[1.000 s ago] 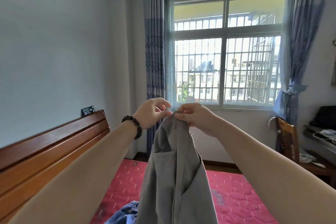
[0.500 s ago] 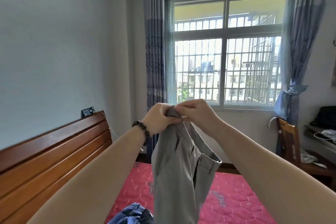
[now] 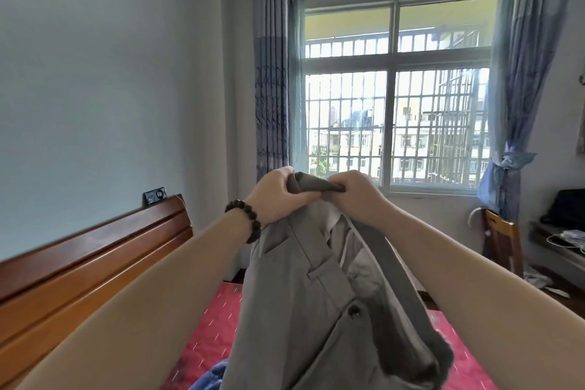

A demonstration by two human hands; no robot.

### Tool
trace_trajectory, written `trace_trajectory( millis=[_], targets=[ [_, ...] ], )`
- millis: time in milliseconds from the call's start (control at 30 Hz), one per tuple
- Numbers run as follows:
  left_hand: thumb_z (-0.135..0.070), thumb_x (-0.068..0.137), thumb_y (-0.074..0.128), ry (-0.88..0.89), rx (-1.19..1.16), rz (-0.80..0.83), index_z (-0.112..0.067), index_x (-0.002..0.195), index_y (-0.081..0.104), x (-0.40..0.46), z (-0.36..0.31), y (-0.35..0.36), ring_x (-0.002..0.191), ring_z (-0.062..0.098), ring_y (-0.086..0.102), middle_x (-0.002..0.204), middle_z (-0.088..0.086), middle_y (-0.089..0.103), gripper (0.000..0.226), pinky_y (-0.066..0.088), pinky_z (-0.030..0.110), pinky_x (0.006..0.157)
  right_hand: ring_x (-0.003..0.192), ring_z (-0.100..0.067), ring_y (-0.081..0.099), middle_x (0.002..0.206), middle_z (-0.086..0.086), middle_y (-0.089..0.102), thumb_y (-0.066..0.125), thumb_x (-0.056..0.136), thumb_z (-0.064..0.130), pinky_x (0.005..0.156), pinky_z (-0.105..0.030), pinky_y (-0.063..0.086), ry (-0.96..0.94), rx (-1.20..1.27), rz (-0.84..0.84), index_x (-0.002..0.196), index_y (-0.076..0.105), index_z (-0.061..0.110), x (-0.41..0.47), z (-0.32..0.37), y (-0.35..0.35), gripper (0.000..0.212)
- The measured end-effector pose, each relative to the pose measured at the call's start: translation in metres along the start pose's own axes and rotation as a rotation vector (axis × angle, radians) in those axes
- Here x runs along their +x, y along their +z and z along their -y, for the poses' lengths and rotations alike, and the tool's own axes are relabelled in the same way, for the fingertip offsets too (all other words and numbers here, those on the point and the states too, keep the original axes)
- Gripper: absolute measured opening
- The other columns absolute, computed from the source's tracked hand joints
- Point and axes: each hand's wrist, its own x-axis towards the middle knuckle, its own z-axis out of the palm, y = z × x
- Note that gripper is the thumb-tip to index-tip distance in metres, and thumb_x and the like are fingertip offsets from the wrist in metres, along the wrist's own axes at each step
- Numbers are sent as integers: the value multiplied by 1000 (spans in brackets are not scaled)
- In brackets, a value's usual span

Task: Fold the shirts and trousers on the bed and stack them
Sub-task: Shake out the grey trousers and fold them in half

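I hold a pair of grey trousers (image 3: 294,310) up in the air in front of me, above the bed. My left hand (image 3: 278,199), with a dark bead bracelet on its wrist, grips the waistband at the top. My right hand (image 3: 354,196) pinches the same waistband right beside it, the two hands almost touching. The waistband hangs open toward me, showing the light lining and a dark button. The trouser legs drop out of view at the bottom. A blue garment (image 3: 209,377) lies on the bed below.
The bed has a red quilted cover (image 3: 209,329) and a wooden headboard (image 3: 95,263) on the left. A barred window (image 3: 392,123) with blue curtains faces me. On the right stand a wooden chair (image 3: 503,241) and a desk with cables (image 3: 566,241).
The trousers have turned in my hands and the waistband has opened toward me, showing lining and button. Both hands stayed close together at the top and sank a little.
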Motion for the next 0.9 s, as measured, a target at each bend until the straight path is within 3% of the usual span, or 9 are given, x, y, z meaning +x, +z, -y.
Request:
trace_trajectory(
  millis=[100, 200, 300, 400, 533, 667, 733, 800, 900],
  targets=[
    [-17, 86, 60, 2, 24, 31, 0, 100, 59, 1, 3, -5, 81, 22, 56, 88, 15, 61, 22, 44, 29, 67, 46, -4, 29, 47, 7, 31, 67, 85, 16, 49, -20, 24, -12, -78, -27, 48, 36, 23, -3, -3, -2, 49],
    [-15, 94, 47, 12, 25, 157, -10, 98, 65, 0, 3, -17, 77, 17, 57, 83, 6, 62, 19, 45, 25, 68, 49, -7, 32, 49, 6, 35, 68, 85, 16, 50, -20, 24, 26, -116, -6, 49, 40, 25, -13, -15, -5, 47],
    [-14, 97, 45, 48, 13, 157, -13, 99, 69, 1, 0, -18, 89, 12, 61, 94, 2, 68, 24, 45, 20, 76, 59, -13, 43, 60, -4, 53, 69, 83, 13, 59, -26, 33, 116, -115, 35, 61, 61, 12, -29, -31, -5, 23],
    [-13, 97, 44, 44, -8, 104, -16, 99, 69, 3, -2, -17, 87, 1, 57, 92, -7, 66, 26, 41, 7, 70, 69, -18, 48, 72, -8, 60, 67, 80, 12, 63, -29, 35, 192, -192, 97, 74, 65, 4, -47, -56, -1, 11],
    [-9, 95, 42, 6, -31, 67, -12, 94, 67, 6, 7, -23, 77, 13, 56, 84, 3, 64, 25, 46, 23, 68, 70, -20, 50, 69, -4, 59, 63, 78, 13, 60, -26, 35, 382, -341, 187, 63, 59, 12, -72, -95, 2, 16],
    [-8, 97, 41, -86, 47, 47, -13, 96, 63, 1, 26, -36, 78, 11, 54, 84, -1, 61, 22, 40, 16, 63, 72, -23, 57, 72, -5, 63, 58, 74, 5, 59, -23, 40, 540, -412, 166, 66, 67, 14, -91, -125, -14, 16],
    [-8, 96, 44, -156, 33, 32, -13, 101, 62, -7, 34, -38, 80, 10, 55, 87, -1, 62, 19, 41, 12, 66, 74, -24, 60, 74, -6, 67, 56, 73, 0, 58, -23, 45, 566, -402, 135, 72, 73, 15, -93, -135, -26, 22],
    [-8, 91, 53, -188, 15, 83, -11, 105, 62, -17, 40, -38, 86, 16, 59, 93, 3, 65, 17, 46, 20, 71, 76, -22, 60, 78, -8, 70, 56, 73, -2, 62, -25, 48, 555, -392, 121, 78, 76, 13, -90, -140, -34, 25],
    [-1, 83, 54, -199, 80, 148, -13, 108, 58, -31, 47, -37, 89, 18, 59, 94, 2, 64, 29, 45, 22, 71, 72, -18, 56, 75, -4, 67, 57, 74, 0, 61, -25, 46, 518, -351, 98, 72, 73, 17, -83, -139, -40, 24]
  ],
)
